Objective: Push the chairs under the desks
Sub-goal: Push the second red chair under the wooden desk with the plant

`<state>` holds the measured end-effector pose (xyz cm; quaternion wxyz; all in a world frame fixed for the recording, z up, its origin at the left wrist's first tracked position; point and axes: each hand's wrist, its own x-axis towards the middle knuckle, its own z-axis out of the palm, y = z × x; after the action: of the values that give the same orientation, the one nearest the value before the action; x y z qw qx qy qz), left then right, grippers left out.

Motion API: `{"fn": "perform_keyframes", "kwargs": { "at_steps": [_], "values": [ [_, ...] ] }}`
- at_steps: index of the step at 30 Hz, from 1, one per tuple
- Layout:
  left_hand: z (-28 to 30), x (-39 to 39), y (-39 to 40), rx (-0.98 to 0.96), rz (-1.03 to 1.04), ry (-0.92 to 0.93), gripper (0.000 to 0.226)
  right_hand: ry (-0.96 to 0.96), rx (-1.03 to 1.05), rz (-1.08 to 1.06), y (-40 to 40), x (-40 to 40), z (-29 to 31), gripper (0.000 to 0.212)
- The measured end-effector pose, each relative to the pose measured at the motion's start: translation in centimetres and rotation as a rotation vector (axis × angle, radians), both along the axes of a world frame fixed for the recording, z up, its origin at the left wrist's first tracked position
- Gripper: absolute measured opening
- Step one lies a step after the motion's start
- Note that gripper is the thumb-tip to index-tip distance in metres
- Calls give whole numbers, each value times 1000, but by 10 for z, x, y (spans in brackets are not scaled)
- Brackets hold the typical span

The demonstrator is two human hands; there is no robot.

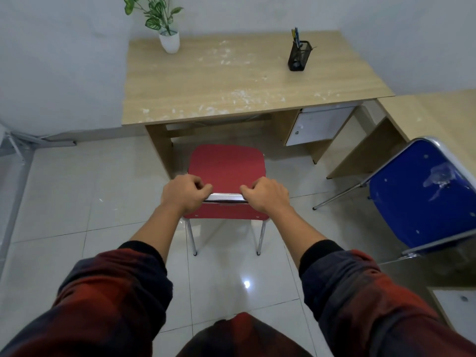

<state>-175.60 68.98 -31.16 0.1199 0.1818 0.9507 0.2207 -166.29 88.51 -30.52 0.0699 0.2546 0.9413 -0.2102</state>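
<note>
Both hands [226,193] atop red chair [226,164] backrest

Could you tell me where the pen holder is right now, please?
In the head view, the pen holder stands on the far right part of the desk, opposite the potted plant at its far left corner.

text: none legible | labels: none | brands: none | numbers: none
</note>
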Motion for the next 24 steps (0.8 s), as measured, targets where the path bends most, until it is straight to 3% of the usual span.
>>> {"fn": "perform_keyframes", "kwargs": {
  "at_steps": [8, 15, 24],
  "values": [
    [0, -5, 7, -33, -4, -25, 38, 46, 13, 46, 10, -4, -5, 56],
    [6, -10, 47, -43, 14, -13, 42, 74, -16, 92, 56, -19, 7, 39],
    [29, -59, 97, -82, 69, -11, 47, 193, -64, 123, 108, -73, 28, 42]
  ]
}}
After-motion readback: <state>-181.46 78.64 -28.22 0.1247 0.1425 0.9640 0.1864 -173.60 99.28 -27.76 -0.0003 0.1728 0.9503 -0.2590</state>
